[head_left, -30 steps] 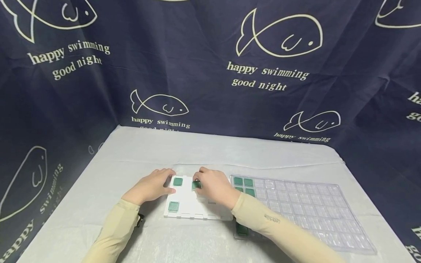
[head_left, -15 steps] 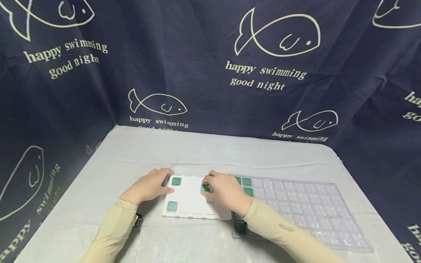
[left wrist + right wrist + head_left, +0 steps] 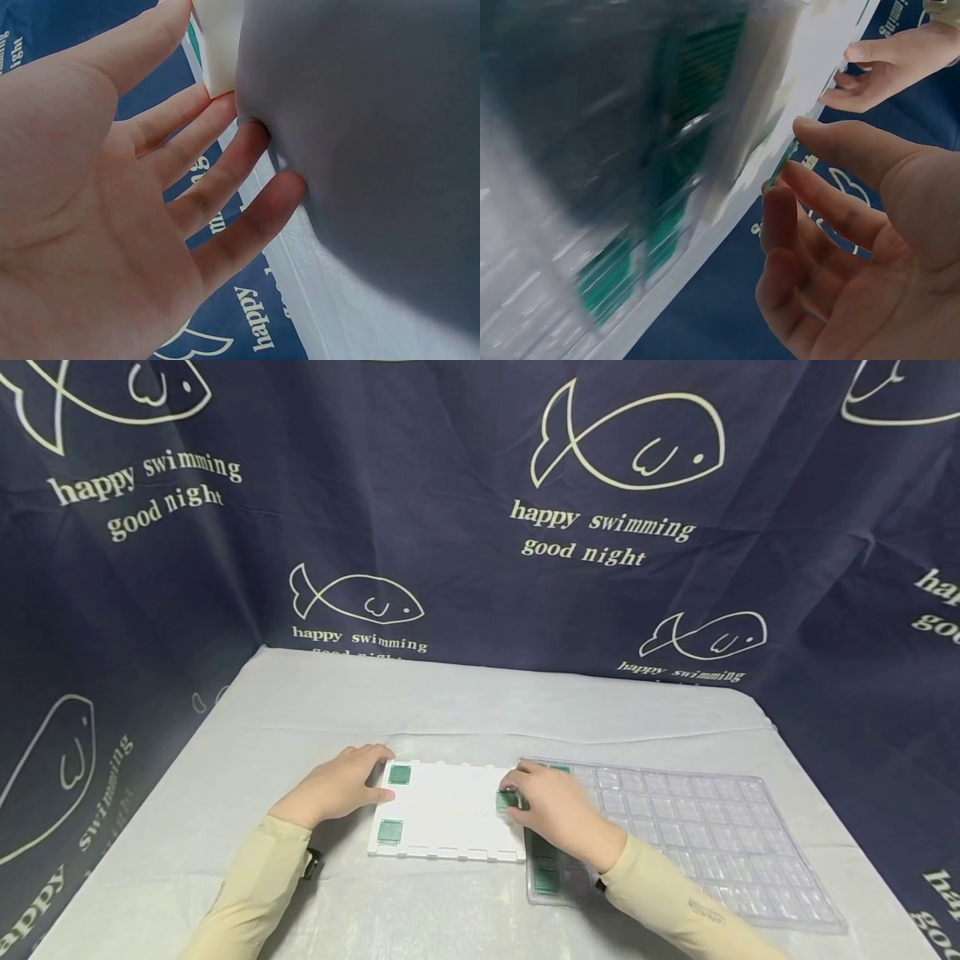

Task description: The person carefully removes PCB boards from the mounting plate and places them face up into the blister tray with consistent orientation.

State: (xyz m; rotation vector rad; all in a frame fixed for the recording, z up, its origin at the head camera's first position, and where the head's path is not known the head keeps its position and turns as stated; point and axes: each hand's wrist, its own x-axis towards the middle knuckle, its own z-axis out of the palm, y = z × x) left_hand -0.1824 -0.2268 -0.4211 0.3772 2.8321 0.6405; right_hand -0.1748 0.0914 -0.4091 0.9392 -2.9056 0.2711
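Observation:
A white board [image 3: 450, 814] lies on the grey table, with two small green square chips [image 3: 399, 774] [image 3: 389, 832] seated at its left side. My left hand [image 3: 341, 789] rests flat with straight fingers on the board's left edge [image 3: 217, 52]. My right hand [image 3: 551, 810] pinches another green chip [image 3: 507, 799] between thumb and fingers at the board's right edge; the chip's thin edge [image 3: 786, 159] shows in the right wrist view. Just right of the board lies a clear compartment tray [image 3: 712, 843] with a few green chips [image 3: 546, 877] in its left column.
A dark blue cloth with fish drawings hangs behind and on both sides of the table [image 3: 480, 710]. The tray reaches close to the table's right and front edges. My right forearm lies over the tray's near left corner.
My right hand has carried the green chip rightward from the board's middle top to its right edge, near the tray. The left hand has stayed on the board's left edge.

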